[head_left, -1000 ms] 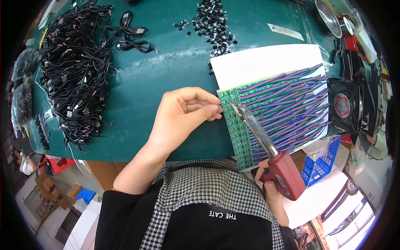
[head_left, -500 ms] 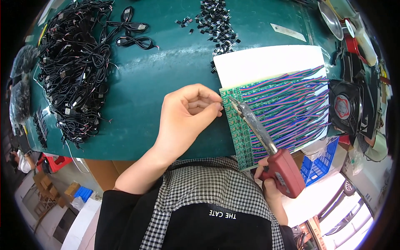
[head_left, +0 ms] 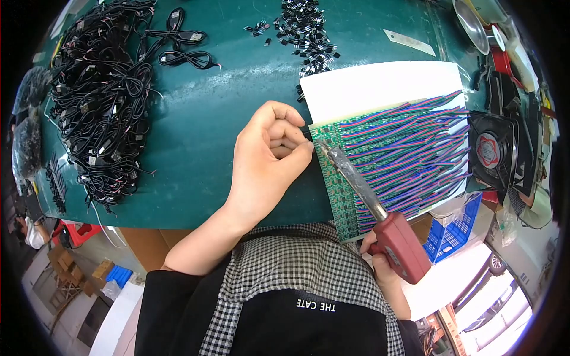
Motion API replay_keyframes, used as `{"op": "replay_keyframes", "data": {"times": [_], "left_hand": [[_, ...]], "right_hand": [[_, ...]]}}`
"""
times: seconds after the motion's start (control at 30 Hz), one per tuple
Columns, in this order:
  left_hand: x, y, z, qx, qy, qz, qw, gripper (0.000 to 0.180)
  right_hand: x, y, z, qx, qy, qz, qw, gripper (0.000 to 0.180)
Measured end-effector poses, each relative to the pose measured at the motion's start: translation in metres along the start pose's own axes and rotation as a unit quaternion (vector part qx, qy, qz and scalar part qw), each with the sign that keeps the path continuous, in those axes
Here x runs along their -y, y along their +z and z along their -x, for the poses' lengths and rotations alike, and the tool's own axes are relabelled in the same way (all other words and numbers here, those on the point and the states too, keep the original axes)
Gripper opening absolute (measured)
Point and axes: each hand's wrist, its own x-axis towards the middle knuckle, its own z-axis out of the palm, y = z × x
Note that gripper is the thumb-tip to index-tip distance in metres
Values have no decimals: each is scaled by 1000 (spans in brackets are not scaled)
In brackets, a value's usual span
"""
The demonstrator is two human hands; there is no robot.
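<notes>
My right hand (head_left: 380, 267) grips the red handle of a soldering iron (head_left: 371, 204); its metal tip rests near the top left corner of a green circuit board panel (head_left: 338, 184). Rows of red, blue and green wires (head_left: 409, 148) lie across that panel, over a white sheet (head_left: 374, 86). My left hand (head_left: 267, 163) is curled just left of the panel, thumb and fingertips pinched together at the board's edge close to the iron's tip. Whatever it pinches is too small to make out.
A big heap of black cables (head_left: 101, 101) fills the left of the green table (head_left: 196, 130). Small black components (head_left: 309, 32) are scattered at the top centre. A black fan (head_left: 493, 151) stands right of the panel, a metal bowl (head_left: 472, 24) top right, a blue crate (head_left: 454, 225) below.
My left hand has drawn its fingers in tighter against the panel's left edge. The iron's tip stays near the top left corner of the board.
</notes>
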Motion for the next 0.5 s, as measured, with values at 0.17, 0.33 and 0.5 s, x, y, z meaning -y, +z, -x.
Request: {"op": "replay_keyframes", "data": {"times": [0.17,0.33,0.5], "left_hand": [[-1,-1,-1,-4,-10,8,1000,23],[0,0,0,-2,-12,10,1000,23],[1,0,-1,-3,-7,11,1000,21]], "right_hand": [[2,1,-1,-2,2,-5,1000,65],[2,0,-2,-3,-10,16,1000,64],[7,-2,-2,6,-18,64,998,63]]}}
